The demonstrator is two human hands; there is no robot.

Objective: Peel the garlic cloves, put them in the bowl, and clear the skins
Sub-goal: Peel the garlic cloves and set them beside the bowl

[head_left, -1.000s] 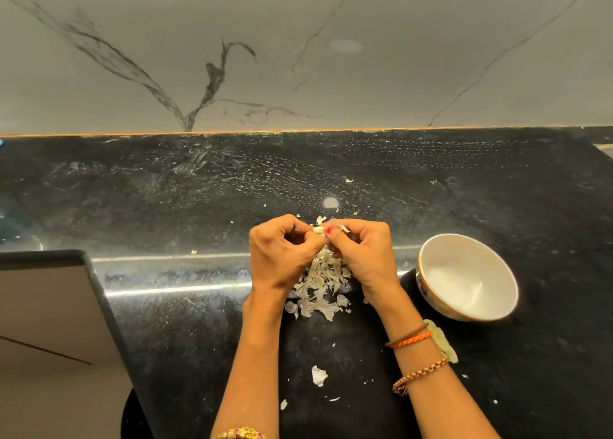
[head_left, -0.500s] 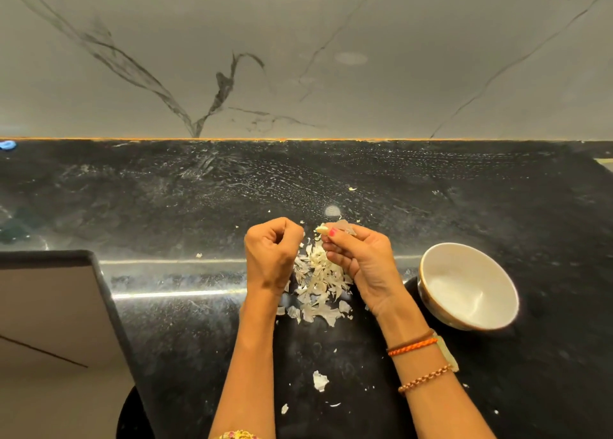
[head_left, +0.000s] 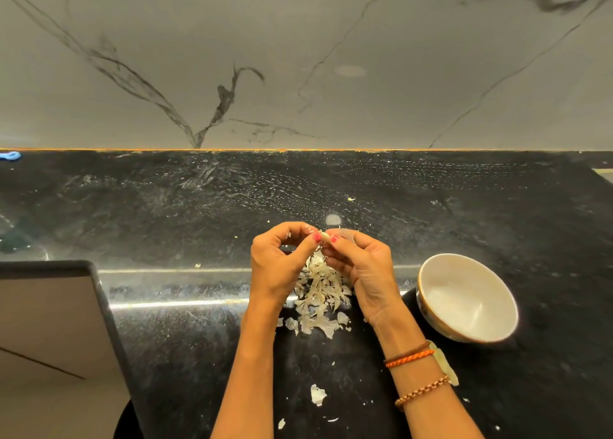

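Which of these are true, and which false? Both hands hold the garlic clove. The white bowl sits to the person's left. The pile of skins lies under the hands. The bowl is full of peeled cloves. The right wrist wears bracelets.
1. Both hands hold the garlic clove: true; left hand and right hand pinch it.
2. The bowl sits left: false; it is on the right.
3. The pile of skins lies under the hands: true.
4. The bowl is full: false; no cloves show inside.
5. The right wrist wears bracelets: true.
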